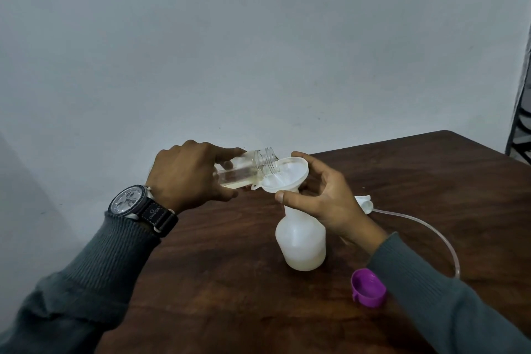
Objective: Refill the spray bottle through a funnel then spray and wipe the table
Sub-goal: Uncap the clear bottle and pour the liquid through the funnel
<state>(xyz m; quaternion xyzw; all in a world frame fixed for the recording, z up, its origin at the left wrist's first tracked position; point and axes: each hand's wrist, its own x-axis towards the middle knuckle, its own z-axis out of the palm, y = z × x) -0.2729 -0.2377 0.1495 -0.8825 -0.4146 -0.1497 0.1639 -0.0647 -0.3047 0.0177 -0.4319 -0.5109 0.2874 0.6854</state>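
1. Head view: at centre frame the left hand (189,178) grips a clear jar (247,168), tipped with its mouth over the white funnel (284,178).
2. The right hand (324,195) pinches the funnel, seated in the white spray bottle (301,241) on the brown worktop (431,181).
3. A purple cap (368,288) lies lower right; a tube (431,231) curves behind.

A: Left hand (189,178)?
B: Grips clear jar (244,171), tipped, mouth over white funnel (290,169).
A: Right hand (327,198)?
B: Holds funnel rim; funnel sits in spray bottle (301,241) neck. Purple cap (368,287) beside bottle on table (431,175).
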